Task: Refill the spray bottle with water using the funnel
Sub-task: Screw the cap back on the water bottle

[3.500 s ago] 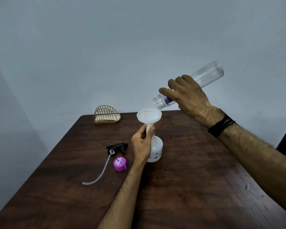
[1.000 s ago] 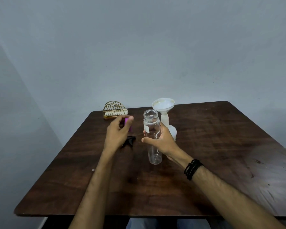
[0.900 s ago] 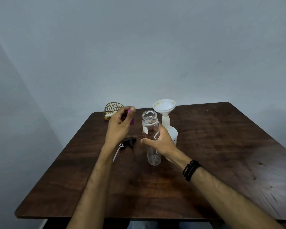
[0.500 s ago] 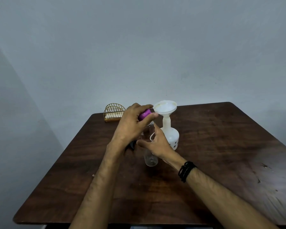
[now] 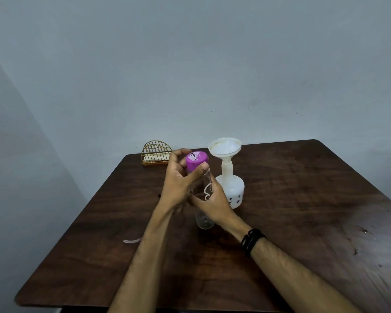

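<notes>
A clear water bottle [image 5: 204, 222] stands upright near the middle of the dark wooden table [image 5: 303, 199]. My right hand [image 5: 212, 199] grips its body. My left hand [image 5: 178, 181] pinches the purple cap [image 5: 195, 159], which sits on the bottle's mouth. Just behind and to the right stands the white spray bottle [image 5: 231, 190] with the white funnel [image 5: 225, 148] set upright in its neck. The black spray head is hidden behind my left arm; only the end of its clear tube [image 5: 131, 241] shows on the table.
A small gold wire holder [image 5: 155, 154] stands at the table's back left edge against the grey wall. The table's left edge runs close beside my left arm.
The tilted clear bottle came down and now stands on the table. My left hand let go of the funnel, picked up the purple cap and brought it onto the bottle's mouth.
</notes>
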The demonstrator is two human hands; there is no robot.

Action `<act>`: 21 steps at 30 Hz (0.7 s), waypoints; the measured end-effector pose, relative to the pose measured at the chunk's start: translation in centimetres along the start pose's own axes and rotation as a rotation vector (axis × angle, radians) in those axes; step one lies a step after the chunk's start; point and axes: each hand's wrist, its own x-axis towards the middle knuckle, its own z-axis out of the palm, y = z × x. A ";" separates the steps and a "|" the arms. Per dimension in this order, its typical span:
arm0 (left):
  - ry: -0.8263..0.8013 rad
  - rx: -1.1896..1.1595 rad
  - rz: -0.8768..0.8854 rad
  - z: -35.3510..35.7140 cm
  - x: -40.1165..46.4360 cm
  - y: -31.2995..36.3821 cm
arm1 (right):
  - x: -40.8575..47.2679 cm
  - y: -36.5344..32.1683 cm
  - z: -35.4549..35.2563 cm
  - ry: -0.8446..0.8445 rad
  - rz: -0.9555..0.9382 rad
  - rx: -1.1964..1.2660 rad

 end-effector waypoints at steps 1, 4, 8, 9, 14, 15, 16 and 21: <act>0.008 -0.078 -0.016 0.0 -0.1 -0.1 | -0.1 0.1 0.0 0.001 0.001 0.009; -0.003 -0.217 -0.015 -0.2 -0.3 -0.7 | -0.3 0.5 0.0 -0.001 -0.004 0.027; 0.032 -0.272 0.000 0.4 -0.5 -1.1 | -0.3 1.2 0.1 0.016 0.004 0.052; 0.034 -0.278 -0.001 0.5 -0.6 -1.2 | -0.4 1.3 0.1 0.018 0.002 0.057; 0.076 -0.181 0.003 0.3 -0.8 -1.8 | -0.5 1.8 0.2 0.005 0.028 0.063; 0.084 -0.150 0.002 0.5 -0.9 -1.7 | -0.5 1.9 0.2 0.004 0.032 0.061; 0.073 -0.107 -0.005 0.6 -0.9 -1.7 | -0.5 2.0 0.2 0.003 0.031 0.064; 0.080 -0.031 -0.013 1.0 -1.0 -2.2 | -0.5 1.8 0.3 0.022 0.015 0.097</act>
